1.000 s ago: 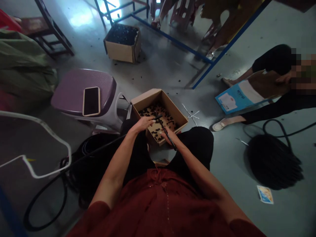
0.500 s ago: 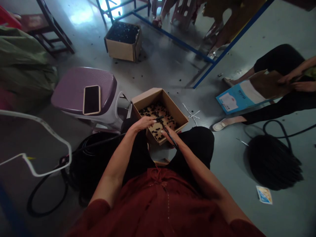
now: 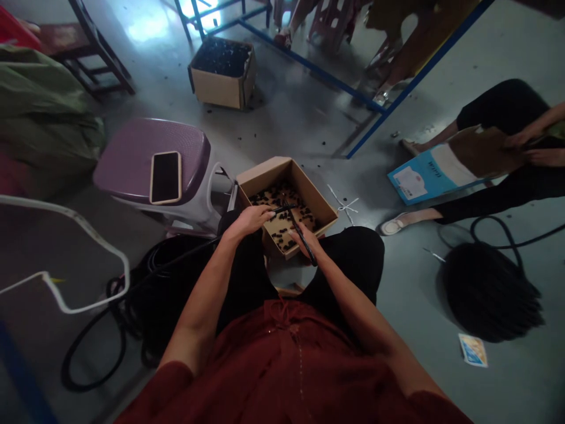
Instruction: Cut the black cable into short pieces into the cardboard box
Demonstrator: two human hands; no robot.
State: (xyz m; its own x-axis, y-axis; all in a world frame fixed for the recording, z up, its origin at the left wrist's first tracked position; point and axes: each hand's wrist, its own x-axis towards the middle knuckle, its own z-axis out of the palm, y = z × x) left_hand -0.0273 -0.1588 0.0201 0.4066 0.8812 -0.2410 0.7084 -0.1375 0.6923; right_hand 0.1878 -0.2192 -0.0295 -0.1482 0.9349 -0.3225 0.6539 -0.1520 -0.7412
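Note:
Between my knees is an open cardboard box (image 3: 313,197) with many small black pieces scattered on its bottom. My left hand (image 3: 253,221) is closed on a black tube (image 3: 194,250), whose end sticks out over the box. The tube runs back under my left forearm towards a dark coil at my left side. My right hand (image 3: 306,238) grips a long black tool (image 3: 304,240), which looks like scissors or cutters. Its tip meets the tube's end above the box.
A phone (image 3: 166,178) lies on a purple stool (image 3: 117,153) at the left. Another box (image 3: 216,88) stands ahead near a blue metal frame (image 3: 309,63). At the right are a seated person's legs, a blue box (image 3: 412,179) and a black coil (image 3: 489,294).
My left hand has shifted slightly left, away from the tool, and more of the tube's end shows. The loop of tube at the lower left has moved a little right.

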